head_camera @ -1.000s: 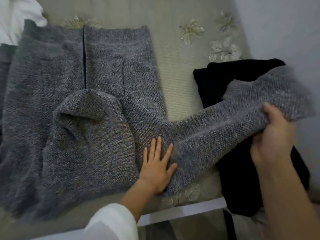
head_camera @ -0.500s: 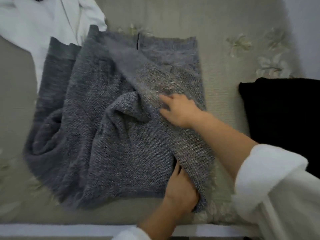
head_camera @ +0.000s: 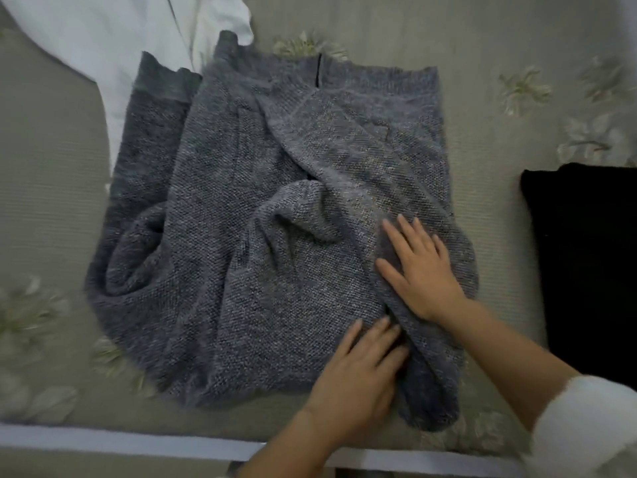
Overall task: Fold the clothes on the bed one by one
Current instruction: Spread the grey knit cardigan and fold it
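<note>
1. Head view: a grey knit sweater [head_camera: 269, 236] lies rumpled on the bed [head_camera: 44, 174], whose beige cover bears pale flower prints. It fills the middle of the picture, with 1 sleeve folded across its right half.
2. The right hand [head_camera: 422, 270] lies palm down on that folded sleeve, on the sweater's right side. Its fingers are straight and slightly spread, pointing up and left. It presses the knit and grips nothing.
3. The left hand [head_camera: 358, 370] lies flat on the sweater's lower part, just below and left of the right hand. Its fingers are straight, the fingertips reach the ridge of the sleeve fold, and it holds nothing.
4. The 2 hands are near each other but apart, and the ridge of the fold runs between them toward the near hem.
5. A white cuff [head_camera: 586, 426] covers the right forearm at the lower right.
6. A white garment [head_camera: 103, 39] lies at the upper left, overlapped by the sweater's far left edge. A black garment [head_camera: 586, 257] lies on the right, apart from the sweater.
7. A white band [head_camera: 103, 443] runs along the bed's near edge
</note>
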{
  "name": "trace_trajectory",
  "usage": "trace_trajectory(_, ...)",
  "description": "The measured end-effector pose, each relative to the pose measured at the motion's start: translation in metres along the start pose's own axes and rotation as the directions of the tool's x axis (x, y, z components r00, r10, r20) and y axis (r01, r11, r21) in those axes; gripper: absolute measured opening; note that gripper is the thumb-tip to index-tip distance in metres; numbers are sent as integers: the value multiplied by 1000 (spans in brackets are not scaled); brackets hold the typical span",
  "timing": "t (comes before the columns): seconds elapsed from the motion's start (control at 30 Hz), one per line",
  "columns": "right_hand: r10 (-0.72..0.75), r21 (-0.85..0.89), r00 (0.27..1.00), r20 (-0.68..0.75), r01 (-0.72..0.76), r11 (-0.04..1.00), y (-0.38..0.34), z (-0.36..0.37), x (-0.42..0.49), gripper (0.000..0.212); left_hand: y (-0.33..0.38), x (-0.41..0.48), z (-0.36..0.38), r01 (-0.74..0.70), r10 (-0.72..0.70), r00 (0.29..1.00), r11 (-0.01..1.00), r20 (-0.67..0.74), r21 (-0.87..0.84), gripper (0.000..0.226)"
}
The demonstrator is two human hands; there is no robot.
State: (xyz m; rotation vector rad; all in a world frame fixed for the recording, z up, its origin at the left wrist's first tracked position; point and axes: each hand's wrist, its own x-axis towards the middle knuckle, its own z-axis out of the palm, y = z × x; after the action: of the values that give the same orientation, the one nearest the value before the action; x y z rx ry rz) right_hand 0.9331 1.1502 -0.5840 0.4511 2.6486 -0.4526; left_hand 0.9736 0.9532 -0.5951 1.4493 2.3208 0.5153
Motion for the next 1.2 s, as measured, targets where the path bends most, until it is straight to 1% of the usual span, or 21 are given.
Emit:
trace_trajectory(0.13, -80, 105, 973, -215, 105, 989, -66, -10, 14, 68, -69, -29, -48, 213, -219, 952, 976, -215, -47, 39)
trace_trajectory(0.23, -179, 71, 941, -287, 207, 976, -127, -5, 29, 65, -128, -44, -83, 430, -446, 812, 893, -377, -129, 37)
trace_trajectory(0.3, -245, 34, 928, -279, 265, 964, -165, 4, 35, 64, -168, -54, -104, 584, -631, 631, 769, -452, -259, 36)
trace_trajectory(0.37, -325, -20, 913, -246, 330, 944, -198, 17, 40, 64, -209, -67, -124, 708, -819, 359, 551, -448, -441, 39)
trace_trajectory(0.43, -404, -108, 898, -174, 390, 914, -221, 32, 44, 65, -245, -80, -142, 743, -932, 101, 304, -349, -597, 46)
trace_trajectory(0.47, -432, -147, 893, -124, 414, 898, -228, 40, 47, 65, -259, -85, -150, 708, -966, 33, 203, -256, -677, 52)
trace_trajectory(0.5, -445, -160, 892, -79, 430, 889, -232, 47, 50, 66, -273, -89, -155, 649, -989, 24, 126, -145, -750, 56)
trace_trajectory(0.57, -388, -106, 920, 47, 391, 914, -234, 57, 55, 69, -291, -91, -162, 596, -986, 166, 73, 34, -799, 57)
trace_trajectory(0.6, -348, -93, 934, 84, 355, 930, -233, 60, 56, 70, -299, -91, -164, 620, -963, 261, 120, 59, -776, 48)
trace_trajectory(0.63, -316, -98, 944, 94, 325, 941, -232, 63, 57, 69, -305, -91, -167, 645, -950, 310, 182, 37, -742, 34)
trace_trajectory(0.67, -295, -110, 950, 98, 305, 946, -232, 64, 57, 68, -307, -91, -171, 644, -950, 312, 233, -27, -728, 25)
trace_trajectory(0.7, -278, -127, 954, 108, 291, 948, -232, 66, 57, 67, -306, -94, -177, 616, -955, 271, 270, -123, -740, 26)
trace_trajectory(0.73, -270, -140, 956, 113, 285, 948, -233, 65, 56, 67, -304, -98, -186, 553, -956, 176, 293, -234, -780, 28)
trace_trajectory(0.8, -261, -158, 956, 133, 280, 947, -238, 63, 56, 66, -297, -114, -209, 319, -899, -125, 363, -419, -875, 26)
trace_trajectory(0.87, -262, -170, 952, 158, 288, 942, -243, 62, 56, 62, -295, -138, -223, 122, -832, -327, 433, -448, -893, 22)
trace_trajectory(0.9, -264, -176, 951, 165, 291, 940, -246, 62, 56, 61, -295, -148, -223, 110, -838, -357, 401, -413, -909, 21)
trace_trajectory(1.03, -205, -283, 954, 219, 263, 923, -261, 69, 59, 72, -318, -181, -190, 155, -945, -323, 0, -51, -988, 14)
trace_trajectory(1.1, -169, -293, 962, 216, 229, 928, -269, 74, 61, 77, -339, -197, -179, 22, -959, -225, -180, 170, -983, 64)
trace_trajectory(1.13, -179, -293, 967, 183, 227, 929, -273, 76, 61, 79, -353, -206, -171, -17, -966, -175, -191, 191, -981, 87)
trace_trajectory(1.17, -214, -288, 967, 138, 246, 925, -276, 79, 61, 78, -363, -211, -169, -47, -975, -142, -165, 170, -985, 90)
trace_trajectory(1.2, -258, -272, 961, 98, 275, 922, -279, 82, 60, 75, -365, -210, -176, -104, -986, -87, -131, 141, -986, 73)
